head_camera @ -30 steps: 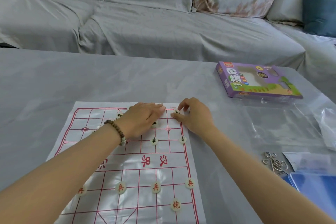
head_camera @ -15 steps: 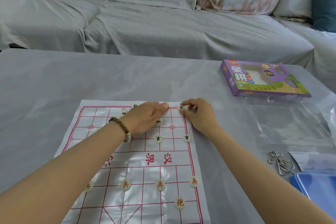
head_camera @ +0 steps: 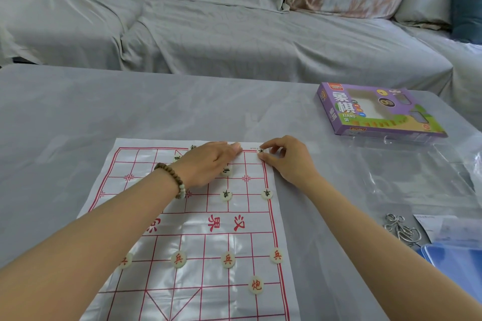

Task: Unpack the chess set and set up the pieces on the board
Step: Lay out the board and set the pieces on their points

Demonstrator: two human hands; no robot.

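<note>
At board's far right corner, right hand (head_camera: 285, 161) pinches a piece (head_camera: 261, 150), left hand (head_camera: 208, 164) lies flat, fingers together; should center it on the corner crossing.

I see a table (head_camera: 130, 107) under a grey cloth, with the paper board (head_camera: 208, 229) flat at its near middle. To the right lie a purple box (head_camera: 378, 112), clear plastic wrap (head_camera: 391, 177), bent metal wire (head_camera: 401, 229) and a blue lid (head_camera: 456, 260).
</note>
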